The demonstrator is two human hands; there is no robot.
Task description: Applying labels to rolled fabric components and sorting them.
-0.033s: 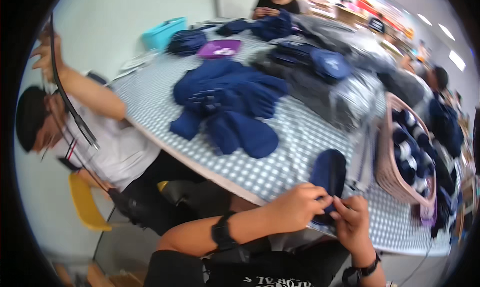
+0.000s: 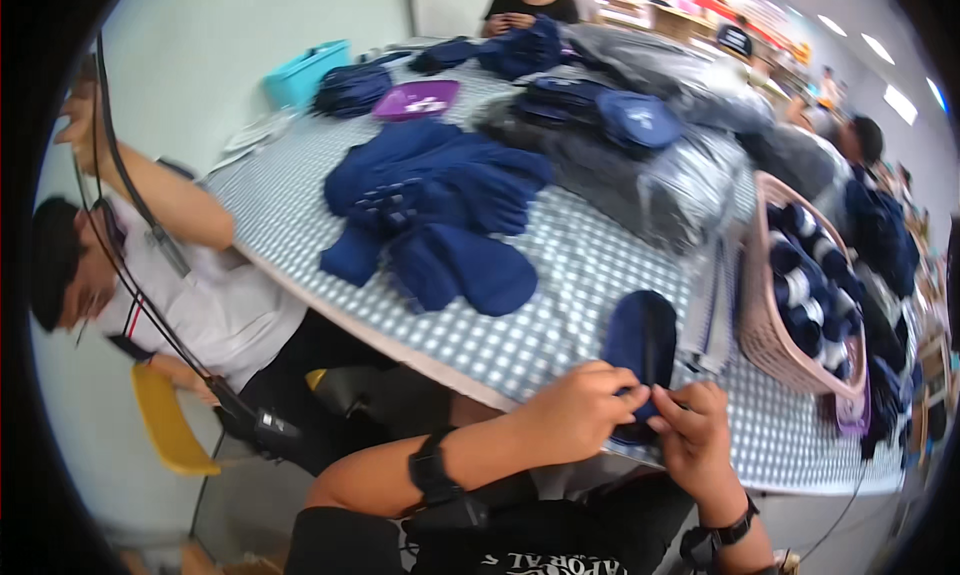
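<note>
A long oval navy fabric piece (image 2: pixel 630 335) with a black lengthwise band lies at the table's near edge. My left hand (image 2: pixel 585 410) is closed in a pinch over its near half. Close beside it, my right hand (image 2: pixel 695 430) pinches with thumb and forefinger at the same spot, the fingertips of both hands almost meeting. Exactly which bit of the fabric sits between the fingers is too small to make out. A heap of navy fabric pieces (image 2: pixel 430 195) lies farther left on the checked tablecloth (image 2: pixel 560 275).
At right stands a pink basket (image 2: pixel 755 315) of navy and white thread spools, with pale straps (image 2: pixel 712 305) beside it. Grey plastic-wrapped bundles (image 2: pixel 620 185), a purple tray (image 2: pixel 385 105) and a turquoise basket (image 2: pixel 300 80) are farther back. One person (image 2: pixel 200 305) sits at left, another (image 2: pixel 530 10) at the far side.
The whole view has shifted slightly, so things sit a little farther left. Both hands keep their pinch at the navy piece.
</note>
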